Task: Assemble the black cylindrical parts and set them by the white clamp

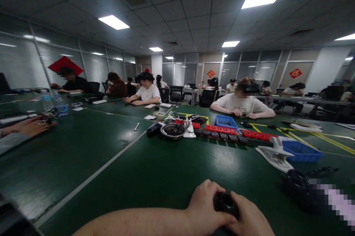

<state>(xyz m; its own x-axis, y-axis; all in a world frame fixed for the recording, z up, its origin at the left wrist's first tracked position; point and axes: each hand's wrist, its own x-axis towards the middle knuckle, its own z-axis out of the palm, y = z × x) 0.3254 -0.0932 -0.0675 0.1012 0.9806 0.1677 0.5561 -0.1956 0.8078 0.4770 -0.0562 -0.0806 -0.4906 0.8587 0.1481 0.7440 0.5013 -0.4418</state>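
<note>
Both of my hands are together at the bottom edge of the view, wrapped around a small black round part (226,203). My left hand (203,208) covers its left side, fingers curled over it. My right hand (249,219) holds it from the right and below. Only the top of the black part, with a ring-like opening, shows between my fingers. The hands sit just above the dark green table (155,169).
A white clamp-like part (274,154), a blue tray (302,151) and a black round object (298,184) lie right of my hands. Farther off are a metal bowl (173,130), red and black power strips (230,132), another blue tray (225,121). Several people sit around.
</note>
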